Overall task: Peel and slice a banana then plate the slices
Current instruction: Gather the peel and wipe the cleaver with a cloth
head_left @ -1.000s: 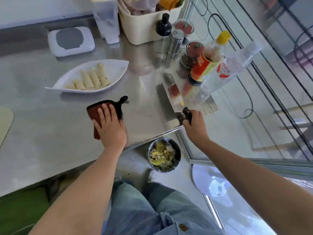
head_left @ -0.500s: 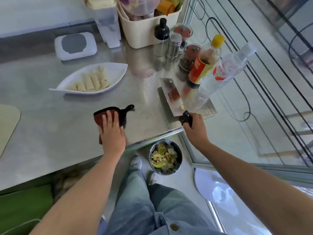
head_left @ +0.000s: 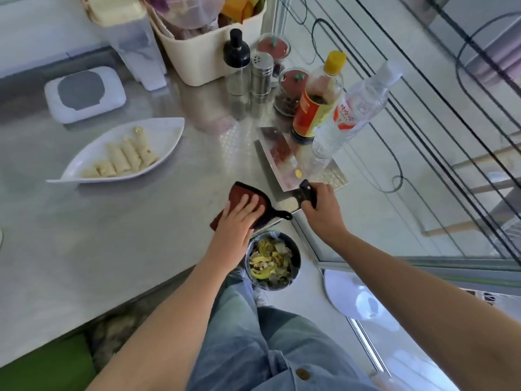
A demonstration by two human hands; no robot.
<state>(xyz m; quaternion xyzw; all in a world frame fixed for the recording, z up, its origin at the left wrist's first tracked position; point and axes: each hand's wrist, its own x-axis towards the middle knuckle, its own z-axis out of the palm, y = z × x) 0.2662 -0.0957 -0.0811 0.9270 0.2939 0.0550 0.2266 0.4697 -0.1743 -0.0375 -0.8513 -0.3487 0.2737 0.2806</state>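
Several pale banana slices lie in a row on a white leaf-shaped plate at the left of the steel counter. My left hand presses flat on a dark red cloth with a black edge, at the counter's front edge. Right beside the cloth, my right hand grips the black handle of a cleaver. Its wide blade lies flat on the counter and points away from me.
A bin with peels stands on the floor below the counter edge. Behind the cleaver are a sauce bottle, a water bottle, spice jars, shakers, a cream basket and a white box.
My left hand has slid the cloth to the right along the counter's front edge, up close to the cleaver. My right hand has kept hold of the cleaver handle.
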